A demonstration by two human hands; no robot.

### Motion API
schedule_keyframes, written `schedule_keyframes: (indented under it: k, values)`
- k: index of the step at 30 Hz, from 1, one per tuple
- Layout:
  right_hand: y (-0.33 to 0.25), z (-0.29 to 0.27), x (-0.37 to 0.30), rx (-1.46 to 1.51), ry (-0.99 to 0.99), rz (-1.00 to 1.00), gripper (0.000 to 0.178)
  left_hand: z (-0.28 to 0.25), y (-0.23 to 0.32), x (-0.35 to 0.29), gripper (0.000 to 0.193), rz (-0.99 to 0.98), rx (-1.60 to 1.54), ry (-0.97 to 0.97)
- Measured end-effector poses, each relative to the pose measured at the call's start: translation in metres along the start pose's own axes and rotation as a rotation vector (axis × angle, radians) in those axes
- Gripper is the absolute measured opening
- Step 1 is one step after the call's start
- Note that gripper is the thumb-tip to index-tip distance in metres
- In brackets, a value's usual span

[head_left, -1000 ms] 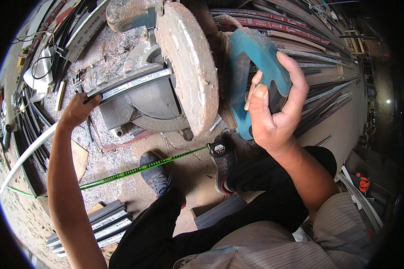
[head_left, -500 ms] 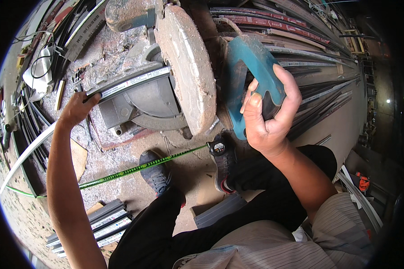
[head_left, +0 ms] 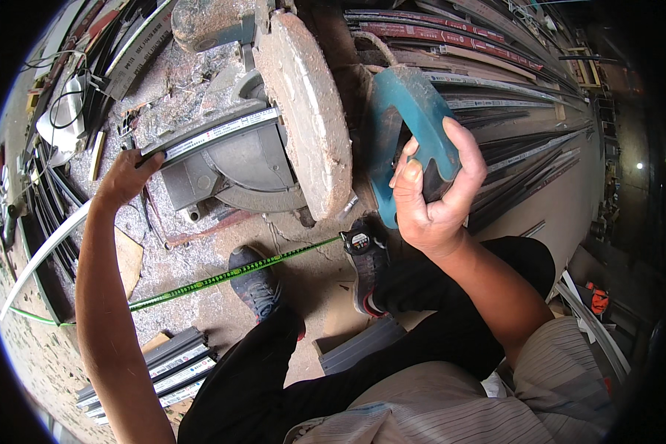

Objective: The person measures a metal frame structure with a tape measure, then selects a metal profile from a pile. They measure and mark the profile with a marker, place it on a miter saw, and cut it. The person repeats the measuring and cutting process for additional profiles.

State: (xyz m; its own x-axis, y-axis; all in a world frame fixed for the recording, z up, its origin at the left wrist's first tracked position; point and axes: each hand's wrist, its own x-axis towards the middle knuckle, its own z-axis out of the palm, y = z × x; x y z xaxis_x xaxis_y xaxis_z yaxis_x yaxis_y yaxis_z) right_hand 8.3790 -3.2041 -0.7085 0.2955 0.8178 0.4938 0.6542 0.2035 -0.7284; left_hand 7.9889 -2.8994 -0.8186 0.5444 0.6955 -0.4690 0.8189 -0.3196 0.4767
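While the left hand [head_left: 128, 176], left of centre in the frame, pinches the near end of a dark strip [head_left: 214, 133] with a white label band, the right hand [head_left: 435, 211], right of centre, is wrapped around the teal handle [head_left: 423, 103] of a miter saw, its fingers curled about the grip. The strip lies across the grey saw base [head_left: 255, 159] in the upper middle of the frame, its far end reaching the side of the dusty round blade guard [head_left: 307, 111].

Below the saw, a green tape [head_left: 214, 280] runs slantwise from the left part of the frame to its black case [head_left: 357, 241] near the centre, passing over the left shoe [head_left: 255, 285]; the case sits at the right shoe [head_left: 368, 270]. A stack of labelled strips [head_left: 181, 362] lies at the lower left, and many long profiles [head_left: 510, 111] fill the upper right.
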Motion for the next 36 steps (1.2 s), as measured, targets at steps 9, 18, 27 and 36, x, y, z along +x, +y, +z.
schedule_keyframes:
  k: [9,18,27,36]
  values:
    - [0.012,0.005,-0.021,-0.018,0.012,-0.035,0.063,0.000,0.005,-0.003,0.076,-0.020,0.008,0.010]
    - [0.003,0.004,-0.004,-0.079,0.002,-0.114,0.066,-0.003,-0.002,0.003,0.073,-0.051,0.015,-0.041]
    - [-0.061,-0.009,0.135,0.059,-0.099,0.189,0.040,0.001,-0.007,-0.001,0.074,0.012,0.022,0.024]
    - [-0.040,-0.023,0.260,-0.176,-0.186,0.008,0.024,0.017,0.007,-0.015,0.060,0.129,-0.005,-0.020]
